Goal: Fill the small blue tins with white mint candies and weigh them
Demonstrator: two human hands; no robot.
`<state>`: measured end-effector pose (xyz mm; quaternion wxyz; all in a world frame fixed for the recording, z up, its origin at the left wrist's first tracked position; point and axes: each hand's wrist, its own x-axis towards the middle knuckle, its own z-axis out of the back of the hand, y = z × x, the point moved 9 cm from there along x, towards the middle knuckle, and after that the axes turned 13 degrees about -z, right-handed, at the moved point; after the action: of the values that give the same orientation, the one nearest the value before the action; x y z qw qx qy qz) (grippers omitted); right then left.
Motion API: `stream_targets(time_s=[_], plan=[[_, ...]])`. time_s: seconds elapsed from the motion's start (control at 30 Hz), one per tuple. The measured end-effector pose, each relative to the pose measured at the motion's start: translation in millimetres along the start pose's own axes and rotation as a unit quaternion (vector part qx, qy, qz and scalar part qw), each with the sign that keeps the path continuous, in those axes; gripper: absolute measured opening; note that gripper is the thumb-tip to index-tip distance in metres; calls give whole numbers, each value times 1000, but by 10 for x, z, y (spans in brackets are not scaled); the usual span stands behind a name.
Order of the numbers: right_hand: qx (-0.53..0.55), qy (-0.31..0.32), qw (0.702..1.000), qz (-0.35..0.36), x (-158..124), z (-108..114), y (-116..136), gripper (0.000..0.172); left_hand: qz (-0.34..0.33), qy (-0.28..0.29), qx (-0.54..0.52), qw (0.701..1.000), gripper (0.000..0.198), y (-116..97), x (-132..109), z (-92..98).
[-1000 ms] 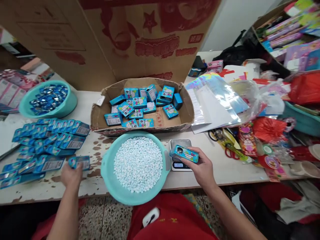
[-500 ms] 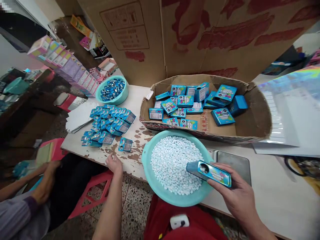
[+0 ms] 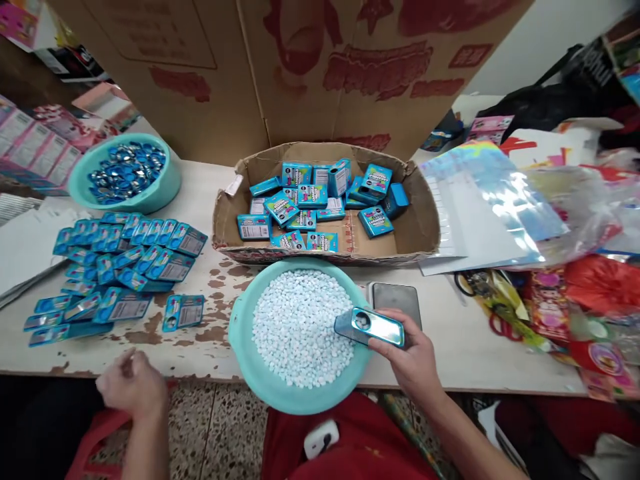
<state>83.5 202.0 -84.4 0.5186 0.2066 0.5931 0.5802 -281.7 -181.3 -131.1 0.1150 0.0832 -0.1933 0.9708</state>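
Head view, the only one supplied. The right hand is clamped round the sides of a blue box, thumb on the near side. The box lies over the right rim of the large bowl, directly left of that hand. Its round hole faces up, uncovered, and pale content shows within; the fill level cannot be read.

The left hand shows nothing in its grasp. It hangs just off the near edge of the table, fingers loosely curled; whether the fingertips meet cannot be told.

Progress, as judged: partial. Just beyond the left hand stands a single box, with a close group of boxes behind it; whether their holes are covered is too small to verify. Farther beyond that hand, the small bowl contains many shiny blue pieces, apparently unused stock.

Outstanding, as judged: the box in the right hand remains uncapped. White pellets to the left of that hand are plentiful. Well beyond it, the cardboard tray contains loosely scattered boxes, condition unconfirmed. The scale sits just behind the right hand, no display visible.
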Motion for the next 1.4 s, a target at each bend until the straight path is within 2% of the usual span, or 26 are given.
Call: stream_targets(time_s=[0.03, 0.07, 0.1, 0.13, 0.17, 0.2, 0.27, 0.33, 0.4, 0.47, 0.53, 0.6, 0.63, 0.67, 0.73, 0.8, 0.83, 0.93, 1.07, 1.13, 1.3, 1.4], plan=[[5, 11, 1000, 1, 2, -15, 10, 38, -33, -65, -17, 997, 37, -277, -161, 131], [6, 25, 1000, 4, 0, -45, 29, 38, -97, -64, -68, 991, 29, -640, -315, 108], [4, 41, 999, 10, -5, -87, 55, 37, -169, -18, -130, 977, 23, -1053, -476, -21], [0, 55, 998, 18, -14, -130, 83, 36, -240, 55, -182, 952, 19, -1490, -660, -212], [-4, 63, 998, 26, -24, -166, 110, 35, -300, 146, -209, 919, 21, -1907, -872, -447], [-8, 66, 997, 34, -36, -188, 133, 35, -345, 207, -207, 892, 23, -2261, -1072, -643], [-17, 62, 997, 45, -61, -202, 154, 34, -380, 262, -149, 874, 29, -2721, -1342, -941], [-29, 56, 997, 51, -89, -188, 152, 35, -402, 296, -80, 863, 30, -2953, -1534, -1138], [-36, 49, 997, 52, -117, -146, 144, 36, -421, 321, -51, 847, 24, -3014, -1662, -1226], [-40, 42, 997, 51, -143, -98, 144, 36, -407, 330, -78, 848, 20, -2954, -1668, -1214], [-44, 41, 997, 53, -163, -68, 150, 35, -327, 326, -157, 873, 23, -2821, -1540, -1139], [-46, 44, 996, 61, -175, -69, 156, 35, -174, 321, -285, 887, 30, -2672, -1382, -1029], [-47, 46, 996, 68, -178, -83, 158, 35, -90, 316, -360, 873, 32, -2636, -1336, -959], [-48, 46, 995, 76, -181, -107, 159, 34, -16, 308, -433, 847, 33, -2645, -1313, -874], [-54, 53, 992, 97, -192, -198, 166, 33, 75, 283, -556, 778, 31, -2786, -1290, -654], [-70, 74, 988, 119, -219, -343, 185, 32, 87, 254, -630, 729, 26, -2985, -1252, -412], [-78, 87, 985, 128, -239, -423, 199, 31, 80, 241, -647, 719, 24, -3060, -1232, -316], [-97, 118, 978, 142, -303, -602, 251, 32, 66, 199, -657, 724, 23, -3131, -1175, -168], [-100, 124, 977, 145, -354, -655, 321, 33, 74, 138, -666, 729, 30, -3063, -1120, -130], [-101, 122, 976, 148, -370, -657, 349, 33, 79, 127, -666, 731, 32, -3053, -1126, -125], [-114, 120, 974, 153, -378, -660, 396, 32, 79, 178, -659, 727, 37, -3124, -1194, -170], [-103, 125, 976, 144, -362, -641, 420, 32, 83, 178, -668, 718, 38, -3120, -1178, -183]])
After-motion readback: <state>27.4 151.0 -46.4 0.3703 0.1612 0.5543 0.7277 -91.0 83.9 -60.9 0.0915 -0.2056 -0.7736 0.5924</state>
